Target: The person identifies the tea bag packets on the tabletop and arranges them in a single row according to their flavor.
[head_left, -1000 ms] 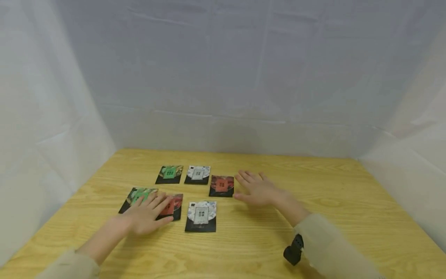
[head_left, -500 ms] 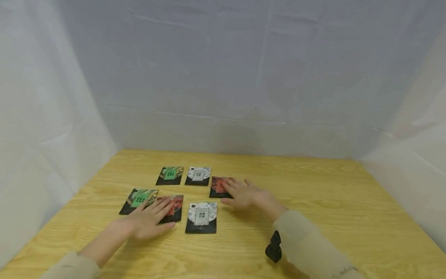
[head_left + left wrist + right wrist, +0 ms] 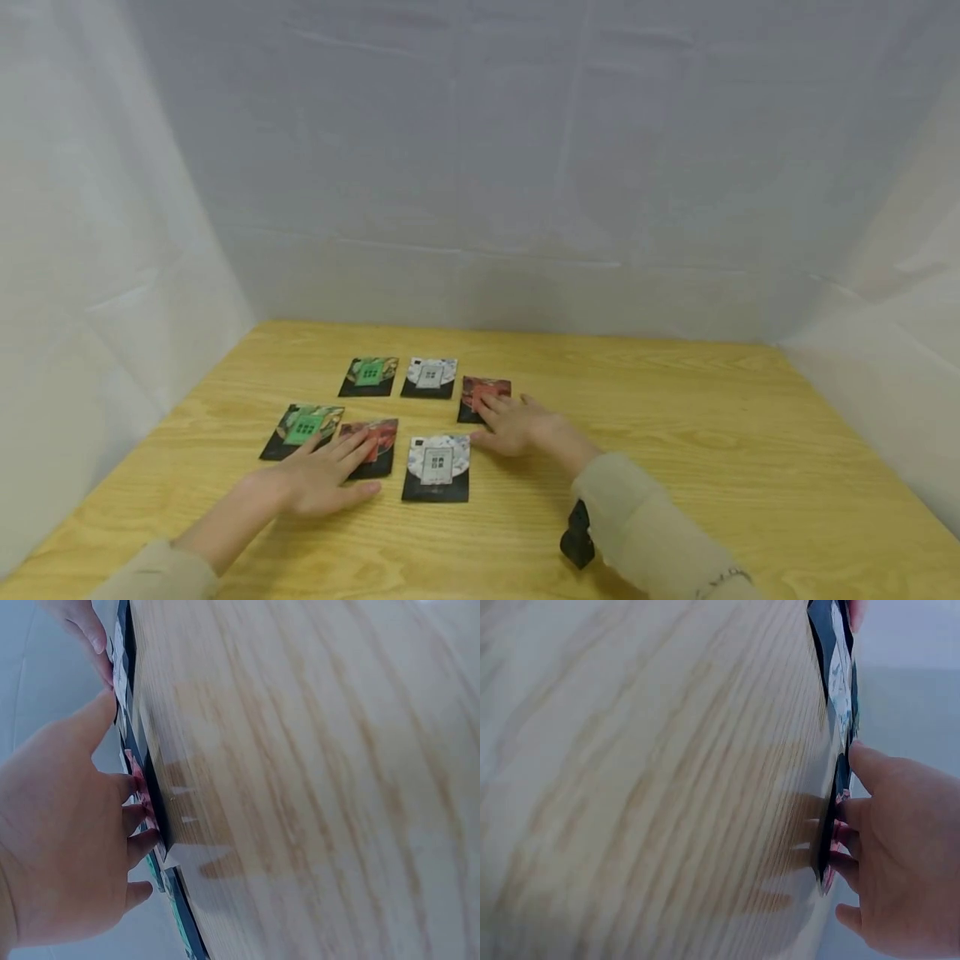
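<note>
1. The left fingers (image 3: 348,447) are long, straight and a bit spread. The left hand (image 3: 318,483) grips nothing. Its fingertips lie over the near red packet (image 3: 386,437), and 1 fingertip also comes over a corner of the near green packet (image 3: 296,429).
2. The right fingers (image 3: 498,407) are straight too. The right hand (image 3: 517,428) has hold of nothing, and its fingertips lie over the far red packet (image 3: 472,410). I can't tell how hard either hand pushes.
3. To do this well, I think flat, soft fingertips are best, with a small push near the middle of each red packet. A hard push could bend a corner. The left little finger should mind the green packet, since it might drag it along.
4. Between the 2 hands is the near white packet (image 3: 437,488). The right thumb is near its top corner, so a slide that way could bump it.
5. Past the left fingertips are the far green packet (image 3: 369,375) and the far white packet (image 3: 430,377). The far white packet is just beside the far red packet, so there is little room there.
6. Right of the right hand, the wood table (image 3: 735,433) gives the most room. Its back edge is well past all 6 packets.
</note>
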Motion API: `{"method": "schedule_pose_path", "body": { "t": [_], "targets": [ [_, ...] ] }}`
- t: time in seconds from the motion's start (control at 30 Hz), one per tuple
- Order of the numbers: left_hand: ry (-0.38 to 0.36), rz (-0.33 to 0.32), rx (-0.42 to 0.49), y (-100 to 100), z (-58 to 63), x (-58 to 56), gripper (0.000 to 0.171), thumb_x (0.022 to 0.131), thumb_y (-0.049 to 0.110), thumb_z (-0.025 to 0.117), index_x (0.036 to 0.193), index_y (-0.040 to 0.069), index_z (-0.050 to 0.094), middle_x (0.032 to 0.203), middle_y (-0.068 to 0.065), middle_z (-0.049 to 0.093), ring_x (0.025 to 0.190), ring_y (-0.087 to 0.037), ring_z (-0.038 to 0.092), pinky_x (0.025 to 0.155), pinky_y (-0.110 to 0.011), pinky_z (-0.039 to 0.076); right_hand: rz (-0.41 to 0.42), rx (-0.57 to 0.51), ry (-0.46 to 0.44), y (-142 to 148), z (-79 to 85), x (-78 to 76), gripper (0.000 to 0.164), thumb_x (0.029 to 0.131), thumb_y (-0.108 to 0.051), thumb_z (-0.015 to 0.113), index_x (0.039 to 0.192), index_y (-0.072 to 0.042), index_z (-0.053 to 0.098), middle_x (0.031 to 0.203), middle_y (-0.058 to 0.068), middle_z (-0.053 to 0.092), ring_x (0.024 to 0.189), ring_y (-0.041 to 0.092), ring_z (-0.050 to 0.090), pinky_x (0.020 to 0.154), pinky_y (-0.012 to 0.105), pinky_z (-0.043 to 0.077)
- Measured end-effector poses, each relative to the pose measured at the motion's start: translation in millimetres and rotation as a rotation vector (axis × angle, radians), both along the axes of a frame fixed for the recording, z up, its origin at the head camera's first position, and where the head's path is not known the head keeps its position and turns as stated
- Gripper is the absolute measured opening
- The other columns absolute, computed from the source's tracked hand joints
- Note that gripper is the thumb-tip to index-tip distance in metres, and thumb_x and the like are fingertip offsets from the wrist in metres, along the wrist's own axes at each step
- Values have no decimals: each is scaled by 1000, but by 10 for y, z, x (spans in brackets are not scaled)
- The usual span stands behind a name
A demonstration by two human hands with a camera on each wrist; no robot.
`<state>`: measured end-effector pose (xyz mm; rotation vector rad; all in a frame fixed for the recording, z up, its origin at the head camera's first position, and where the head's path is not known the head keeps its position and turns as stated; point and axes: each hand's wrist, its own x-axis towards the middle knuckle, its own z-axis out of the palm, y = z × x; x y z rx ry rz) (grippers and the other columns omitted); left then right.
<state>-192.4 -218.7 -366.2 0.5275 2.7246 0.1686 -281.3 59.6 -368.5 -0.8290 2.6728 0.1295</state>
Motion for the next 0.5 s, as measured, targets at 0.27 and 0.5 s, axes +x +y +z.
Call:
{"method": "schedule_pose_path", "body": {
  "t": [0.27, 0.5],
  "targets": [
    [-10, -8, -3, 21, 1, -12, 80, 91, 64, 32, 149, 9, 22, 153, -14, 14, 139, -33, 15, 108, -59, 3, -49, -31, -4, 121, -28, -18, 69, 95, -59, 26, 150, -19, 14, 155, 0, 6, 141, 19, 9, 112, 48, 10],
    [-12, -7, -7, 32, -21, -7, 82, 90, 66, 32, 148, 8, 23, 153, -14, 14, 139, -32, 14, 108, -58, 4, -51, -38, -28, 213, -40, -20, 68, 96, -57, 28, 150, -17, 14, 155, 1, 8, 141, 20, 10, 112, 47, 10]
  ]
}}
